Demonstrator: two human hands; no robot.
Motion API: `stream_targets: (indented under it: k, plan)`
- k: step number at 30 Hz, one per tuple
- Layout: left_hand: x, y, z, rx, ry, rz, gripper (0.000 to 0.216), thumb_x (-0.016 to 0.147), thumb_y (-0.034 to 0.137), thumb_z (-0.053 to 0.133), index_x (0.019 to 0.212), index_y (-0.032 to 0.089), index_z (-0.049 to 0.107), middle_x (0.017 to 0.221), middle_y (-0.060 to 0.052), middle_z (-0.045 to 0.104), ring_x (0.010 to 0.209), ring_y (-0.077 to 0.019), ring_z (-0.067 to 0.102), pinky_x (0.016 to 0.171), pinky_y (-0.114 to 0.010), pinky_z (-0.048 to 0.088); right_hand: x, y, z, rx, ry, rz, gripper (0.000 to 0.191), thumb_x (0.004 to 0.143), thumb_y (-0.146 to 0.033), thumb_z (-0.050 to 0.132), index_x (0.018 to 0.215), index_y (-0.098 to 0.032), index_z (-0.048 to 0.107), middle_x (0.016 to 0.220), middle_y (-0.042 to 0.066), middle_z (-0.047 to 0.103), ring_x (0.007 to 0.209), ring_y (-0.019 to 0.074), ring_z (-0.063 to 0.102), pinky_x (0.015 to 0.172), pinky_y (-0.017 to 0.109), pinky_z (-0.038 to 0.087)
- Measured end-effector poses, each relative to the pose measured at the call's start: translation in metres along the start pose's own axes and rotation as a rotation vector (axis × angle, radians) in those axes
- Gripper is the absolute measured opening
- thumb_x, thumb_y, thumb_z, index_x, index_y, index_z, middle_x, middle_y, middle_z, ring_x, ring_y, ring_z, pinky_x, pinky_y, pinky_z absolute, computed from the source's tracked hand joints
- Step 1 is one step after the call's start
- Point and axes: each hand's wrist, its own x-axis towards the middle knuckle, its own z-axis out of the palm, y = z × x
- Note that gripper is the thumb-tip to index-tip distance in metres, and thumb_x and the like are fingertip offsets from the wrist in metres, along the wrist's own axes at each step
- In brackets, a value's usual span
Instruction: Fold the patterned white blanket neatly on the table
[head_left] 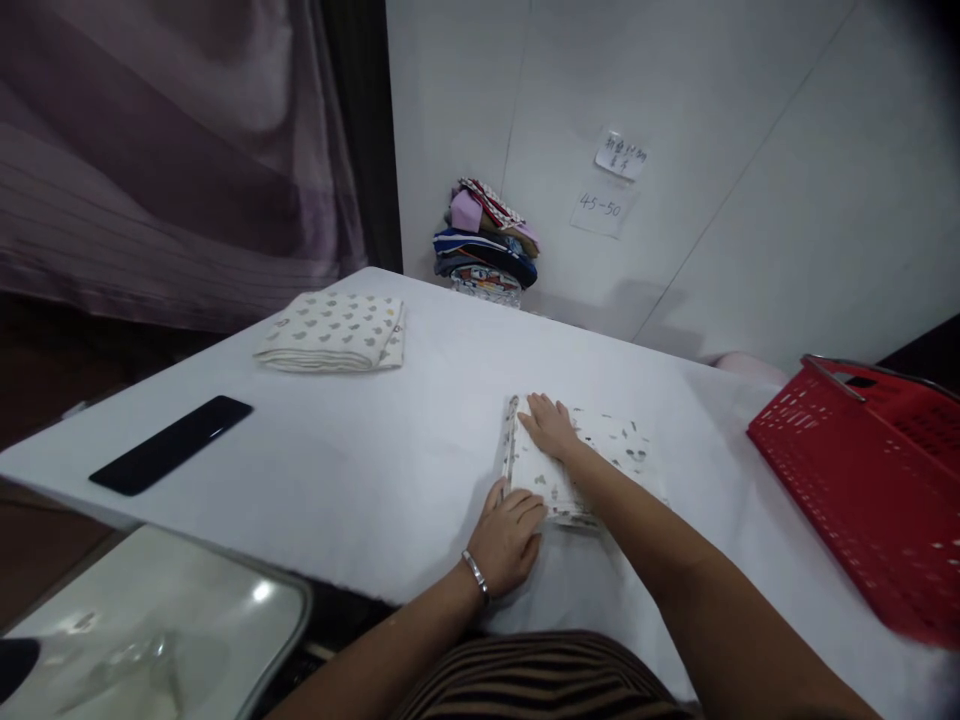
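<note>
A folded white cloth [551,488] with a small grey and brown print lies on the white table [420,440] in front of me. My right hand [551,428] rests flat on its upper left part, palm down with the fingers stretched out. At the cloth's near left corner, my left hand [510,535], with a silver bracelet on its wrist, holds the edge with bent fingers. My right forearm covers part of the cloth's right side. Farther back on the left lies another folded cloth [330,330], white with grey-green motifs, apart from both hands.
A black phone-like slab [172,445] lies near the table's left edge. On the right stands a red perforated plastic basket [847,500] with a handle. Folded fabrics [487,240] are stacked beyond the far edge, by the wall. A pale, shiny surface [172,620] is at lower left.
</note>
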Motion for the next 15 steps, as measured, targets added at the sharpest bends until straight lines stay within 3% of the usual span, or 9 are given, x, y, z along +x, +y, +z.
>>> stream_targets:
  k: [4, 10, 15]
  plan:
    - [0.0, -0.001, 0.0, -0.01, 0.0, 0.014, 0.04, 0.076, 0.018, 0.052, 0.116, 0.022, 0.053, 0.116, -0.006, 0.061, 0.112, -0.02, 0.049, 0.11, -0.051, 0.014, -0.004, -0.011, 0.003, 0.031, 0.051, -0.018, 0.061, 0.094, -0.048, 0.017, 0.143, -0.013, 0.023, 0.15, 0.01, 0.02, 0.139, 0.0229, 0.011, 0.109, 0.044, 0.008]
    - [0.002, -0.004, 0.001, -0.011, 0.051, 0.004, 0.034, 0.078, 0.02, 0.051, 0.112, 0.02, 0.055, 0.111, -0.007, 0.063, 0.109, -0.0207, 0.052, 0.109, -0.052, 0.017, -0.005, -0.023, 0.013, 0.023, 0.06, -0.036, 0.059, 0.094, -0.046, 0.019, 0.142, -0.012, 0.025, 0.148, 0.01, 0.025, 0.138, 0.0227, 0.015, 0.11, 0.043, 0.006]
    - [0.004, -0.003, -0.002, 0.003, 0.046, -0.003, 0.031, 0.08, 0.021, 0.05, 0.111, 0.02, 0.056, 0.112, -0.006, 0.064, 0.108, -0.0211, 0.053, 0.107, -0.053, 0.019, -0.002, -0.024, 0.002, 0.071, 0.004, -0.044, 0.06, 0.094, -0.047, 0.018, 0.143, -0.012, 0.024, 0.149, 0.011, 0.024, 0.138, 0.0232, 0.014, 0.11, 0.044, 0.007]
